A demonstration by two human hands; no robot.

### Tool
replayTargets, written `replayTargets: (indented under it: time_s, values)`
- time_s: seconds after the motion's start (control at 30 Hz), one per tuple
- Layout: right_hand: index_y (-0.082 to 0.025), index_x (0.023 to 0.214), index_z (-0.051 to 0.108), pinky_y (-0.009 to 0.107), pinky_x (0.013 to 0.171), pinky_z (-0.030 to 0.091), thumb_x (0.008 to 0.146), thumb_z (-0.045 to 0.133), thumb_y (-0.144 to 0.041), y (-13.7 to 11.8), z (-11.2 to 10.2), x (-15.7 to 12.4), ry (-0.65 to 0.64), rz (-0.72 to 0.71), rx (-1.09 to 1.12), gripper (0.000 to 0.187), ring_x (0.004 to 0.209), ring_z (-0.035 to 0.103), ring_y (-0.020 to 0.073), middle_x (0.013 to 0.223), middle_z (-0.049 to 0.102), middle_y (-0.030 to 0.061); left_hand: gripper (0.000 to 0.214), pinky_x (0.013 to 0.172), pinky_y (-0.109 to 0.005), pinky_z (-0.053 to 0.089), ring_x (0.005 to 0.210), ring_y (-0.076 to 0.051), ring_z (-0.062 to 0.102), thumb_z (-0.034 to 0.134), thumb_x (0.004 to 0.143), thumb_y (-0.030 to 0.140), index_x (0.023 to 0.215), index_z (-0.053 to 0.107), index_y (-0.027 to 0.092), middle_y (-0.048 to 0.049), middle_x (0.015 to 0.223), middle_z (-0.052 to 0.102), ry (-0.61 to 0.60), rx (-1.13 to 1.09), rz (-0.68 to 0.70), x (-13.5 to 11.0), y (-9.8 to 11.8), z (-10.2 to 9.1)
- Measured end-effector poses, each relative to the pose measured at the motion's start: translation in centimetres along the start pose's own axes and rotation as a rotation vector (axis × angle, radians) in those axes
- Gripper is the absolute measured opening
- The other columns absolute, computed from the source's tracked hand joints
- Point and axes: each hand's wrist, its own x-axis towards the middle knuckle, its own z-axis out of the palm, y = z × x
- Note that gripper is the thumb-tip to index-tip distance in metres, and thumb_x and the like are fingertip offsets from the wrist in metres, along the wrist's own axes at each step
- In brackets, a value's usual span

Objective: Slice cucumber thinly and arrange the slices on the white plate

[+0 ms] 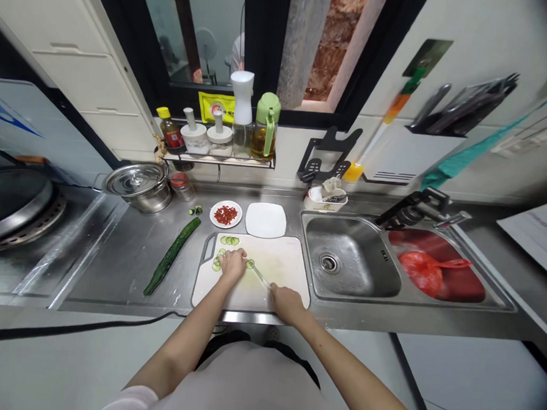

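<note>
My right hand (pixel 287 302) is closed round the handle of a knife (pixel 263 278), whose blade points up and left over the white cutting board (pixel 293 261). A thin cucumber slice (pixel 250 264) is at the blade's tip. Beside that tip, my left hand (pixel 232 265) has its fingers curled together; what they hold, if anything, is hidden. More cucumber slices (pixel 216 263) lie just left of this hand, partly covered by it. An overlapping row of slices (pixel 229 240) rests near the board's upper left corner.
Left of the board lies a whole cucumber (pixel 172 256), with cucumber ends (pixel 195 210) above it. Behind the board are a plate of chopped red pieces (pixel 226 215) and a white plate (pixel 266 220). A lidded pot (pixel 141 186) stands back left; the sink (pixel 353 258) is right.
</note>
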Motion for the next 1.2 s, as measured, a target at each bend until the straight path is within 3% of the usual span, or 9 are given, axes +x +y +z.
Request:
replayTargets:
  time_s: [0.23,1.2]
  values:
    - [-0.015,0.116,0.056,0.035,0.075,0.045,0.096,0.033,-0.019,0.9,0.4,-1.0,-0.006,0.002,-0.003,0.031,0.098,0.067,0.0276,0.101,0.07,0.0174,0.02,0.093,-0.04,0.029,0.11,-0.026,0.054,0.053,0.087,0.028,0.102,0.066,0.028,-0.0048,0.102,0.072,0.005,0.003,0.006,-0.2,0.0,0.0]
    - [-0.015,0.115,0.058,0.036,0.077,0.048,0.094,0.033,-0.019,0.9,0.8,-0.6,0.04,0.004,0.031,0.032,0.098,0.068,0.0279,0.101,0.071,0.0178,0.019,0.092,-0.041,0.03,0.111,-0.028,0.055,0.053,0.086,0.025,0.098,0.067,0.028,-0.0058,0.105,0.072,0.004,-0.005,-0.001,-0.5,0.4,-0.1]
